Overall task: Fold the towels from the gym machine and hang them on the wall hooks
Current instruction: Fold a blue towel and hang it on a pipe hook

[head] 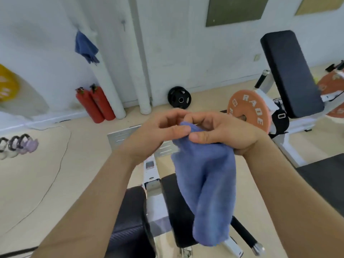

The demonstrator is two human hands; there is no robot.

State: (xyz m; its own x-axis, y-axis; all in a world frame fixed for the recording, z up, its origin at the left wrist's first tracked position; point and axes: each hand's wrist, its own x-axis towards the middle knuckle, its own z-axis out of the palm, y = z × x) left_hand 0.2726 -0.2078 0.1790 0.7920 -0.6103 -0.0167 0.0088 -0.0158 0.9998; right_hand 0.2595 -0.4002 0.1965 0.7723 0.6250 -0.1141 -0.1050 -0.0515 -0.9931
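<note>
- Pinched between the thumbs and curled fingertips (179, 129) of the left hand (158, 133) and right hand (223, 135), held close together: the top edge of the blue towel (204, 183).
- Hanging from that grip in a loose, doubled drape above the gym machine (154, 185), clear of its black pads.
- Looks like mid-fold: probably calls for matching the edges and halving once more, then carrying to the wall.
- On the wall, well apart: a second towel (85, 47) already hung, and near it what may be a free hook (123, 23), too blurred to confirm.
- Hidden behind the hands: the towel's upper corners.
</note>
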